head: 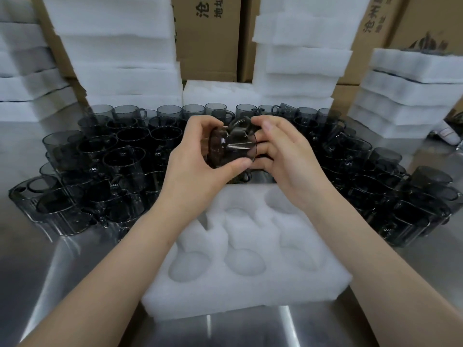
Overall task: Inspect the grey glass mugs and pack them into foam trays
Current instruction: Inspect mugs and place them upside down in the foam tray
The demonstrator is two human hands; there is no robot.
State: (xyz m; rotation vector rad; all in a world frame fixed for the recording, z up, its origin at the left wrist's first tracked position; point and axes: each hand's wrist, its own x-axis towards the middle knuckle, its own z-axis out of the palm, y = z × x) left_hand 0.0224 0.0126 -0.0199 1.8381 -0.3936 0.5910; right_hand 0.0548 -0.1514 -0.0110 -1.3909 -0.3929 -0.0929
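Observation:
A grey glass mug lies on its side in the air above the table, handle up, held between both hands. My left hand grips its base end, thumb underneath. At the rim end my right hand holds it with curled fingers. Directly below sits a white foam tray with several round, vacant pockets. Many more grey mugs stand crowded on the steel table, to the left, behind and to the right of the tray.
Stacks of white foam trays rise at the back left, back right and far right. Cardboard boxes stand behind them. Bare steel table lies at the front left and along the near edge.

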